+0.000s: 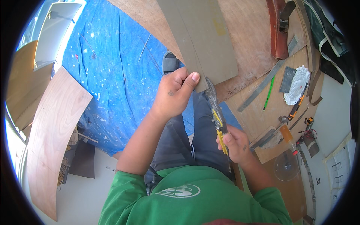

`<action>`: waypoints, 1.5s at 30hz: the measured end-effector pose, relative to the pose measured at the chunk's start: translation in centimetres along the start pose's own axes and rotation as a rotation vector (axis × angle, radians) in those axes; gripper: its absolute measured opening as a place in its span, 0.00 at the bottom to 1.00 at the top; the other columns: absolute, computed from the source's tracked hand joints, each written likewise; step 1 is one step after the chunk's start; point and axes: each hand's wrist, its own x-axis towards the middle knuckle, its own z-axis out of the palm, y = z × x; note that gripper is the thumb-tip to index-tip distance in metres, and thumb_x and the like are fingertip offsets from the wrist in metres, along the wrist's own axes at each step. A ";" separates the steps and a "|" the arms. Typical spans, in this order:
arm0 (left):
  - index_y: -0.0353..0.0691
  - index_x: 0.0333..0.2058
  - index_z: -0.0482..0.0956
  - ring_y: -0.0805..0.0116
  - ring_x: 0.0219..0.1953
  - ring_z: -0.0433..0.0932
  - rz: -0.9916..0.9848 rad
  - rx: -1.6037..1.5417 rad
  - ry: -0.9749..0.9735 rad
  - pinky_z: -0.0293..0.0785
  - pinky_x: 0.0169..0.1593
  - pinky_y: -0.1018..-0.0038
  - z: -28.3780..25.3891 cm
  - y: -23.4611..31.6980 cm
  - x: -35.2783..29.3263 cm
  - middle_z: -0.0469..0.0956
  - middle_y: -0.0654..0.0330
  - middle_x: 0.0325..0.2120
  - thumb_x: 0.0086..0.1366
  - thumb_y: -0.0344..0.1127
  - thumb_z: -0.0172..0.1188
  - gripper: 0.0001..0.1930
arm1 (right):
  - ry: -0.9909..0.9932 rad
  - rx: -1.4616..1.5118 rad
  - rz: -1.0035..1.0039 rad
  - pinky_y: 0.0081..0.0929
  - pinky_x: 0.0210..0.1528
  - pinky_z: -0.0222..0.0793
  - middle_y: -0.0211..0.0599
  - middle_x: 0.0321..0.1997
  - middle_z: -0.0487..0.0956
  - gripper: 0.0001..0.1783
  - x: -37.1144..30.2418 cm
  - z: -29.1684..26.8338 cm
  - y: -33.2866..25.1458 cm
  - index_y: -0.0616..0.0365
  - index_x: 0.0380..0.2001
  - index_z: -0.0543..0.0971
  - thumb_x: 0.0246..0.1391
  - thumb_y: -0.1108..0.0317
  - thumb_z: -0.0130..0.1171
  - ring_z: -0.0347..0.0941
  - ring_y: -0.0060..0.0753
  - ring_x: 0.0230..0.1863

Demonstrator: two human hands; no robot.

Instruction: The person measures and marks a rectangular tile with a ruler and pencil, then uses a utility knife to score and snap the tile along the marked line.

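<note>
A long grey-brown sheet (pixel 213 41) reaches toward me from the far side, a thin dark line running lengthwise near its left edge. My left hand (pixel 174 92) pinches its near left corner, thumb on top. My right hand (pixel 235 144) is closed around the yellow handles of a pair of tin snips (pixel 218 122). The dark blades of the snips meet the near edge of the sheet, just right of my left thumb, where the line ends. How far the jaws are apart I cannot tell.
Plywood (pixel 251 33) lies under the sheet. To the right are a red-brown hand plane (pixel 276 32), metal ruler (pixel 262 84), green pencil (pixel 269 93), crumpled white wad (pixel 299 86) and clear round dish (pixel 287 167). Blue tarp (pixel 105 56) covers the floor; a curved wood panel (pixel 56 131) stands left.
</note>
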 end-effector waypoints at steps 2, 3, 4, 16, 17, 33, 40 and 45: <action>0.35 0.31 0.76 0.81 0.26 0.65 -0.009 -0.003 -0.003 0.64 0.29 0.76 0.0 -0.1 0.0 0.70 0.70 0.22 0.77 0.42 0.56 0.17 | -0.002 0.001 -0.007 0.21 0.27 0.70 0.32 0.28 0.79 0.28 0.0 0.0 0.1 0.69 0.51 0.78 0.69 0.50 0.57 0.75 0.21 0.25; 0.36 0.31 0.76 0.81 0.26 0.64 -0.011 -0.014 -0.003 0.64 0.29 0.76 0.0 -0.2 0.0 0.70 0.71 0.21 0.77 0.42 0.56 0.17 | -0.003 0.001 -0.010 0.21 0.27 0.70 0.32 0.27 0.79 0.27 0.0 0.0 0.2 0.69 0.51 0.79 0.69 0.50 0.57 0.75 0.21 0.24; 0.36 0.31 0.76 0.81 0.26 0.64 -0.013 -0.027 -0.003 0.64 0.28 0.76 0.0 -0.3 0.0 0.69 0.71 0.21 0.77 0.42 0.56 0.17 | -0.007 -0.003 -0.007 0.21 0.28 0.70 0.33 0.28 0.79 0.27 0.0 0.0 0.1 0.69 0.50 0.79 0.69 0.50 0.57 0.75 0.21 0.25; 0.36 0.31 0.77 0.82 0.25 0.65 0.030 -0.048 -0.013 0.64 0.28 0.77 0.3 -0.2 -0.5 0.69 0.71 0.20 0.77 0.42 0.56 0.17 | -0.011 0.000 0.000 0.24 0.33 0.72 0.35 0.31 0.79 0.27 0.3 0.4 -0.8 0.69 0.49 0.78 0.69 0.50 0.56 0.76 0.23 0.28; 0.36 0.31 0.77 0.82 0.25 0.65 0.030 -0.051 -0.014 0.64 0.28 0.77 0.3 -0.1 -0.5 0.69 0.71 0.20 0.77 0.42 0.56 0.17 | -0.013 -0.013 0.006 0.24 0.33 0.72 0.35 0.31 0.79 0.27 0.2 0.2 -0.7 0.69 0.49 0.78 0.69 0.50 0.56 0.76 0.23 0.28; 0.35 0.33 0.78 0.81 0.27 0.66 0.021 -0.064 -0.040 0.65 0.30 0.76 0.7 0.7 -1.0 0.71 0.70 0.22 0.77 0.41 0.54 0.16 | -0.003 -0.005 -0.018 0.24 0.33 0.70 0.35 0.30 0.78 0.30 0.9 0.7 -1.6 0.66 0.40 0.78 0.67 0.43 0.55 0.77 0.25 0.30; 0.34 0.33 0.78 0.81 0.27 0.66 0.060 -0.083 -0.032 0.65 0.30 0.77 1.0 0.8 -1.2 0.71 0.70 0.22 0.77 0.41 0.54 0.16 | 0.006 -0.011 -0.027 0.24 0.30 0.70 0.34 0.27 0.77 0.30 0.5 0.5 -1.1 0.66 0.41 0.78 0.67 0.43 0.56 0.76 0.24 0.28; 0.35 0.30 0.76 0.81 0.27 0.65 0.024 -0.088 -0.033 0.65 0.30 0.76 1.0 0.8 -1.3 0.70 0.70 0.22 0.77 0.40 0.55 0.17 | -0.024 0.054 0.016 0.25 0.32 0.70 0.35 0.28 0.77 0.31 0.5 0.5 -1.4 0.66 0.43 0.79 0.68 0.42 0.54 0.76 0.25 0.29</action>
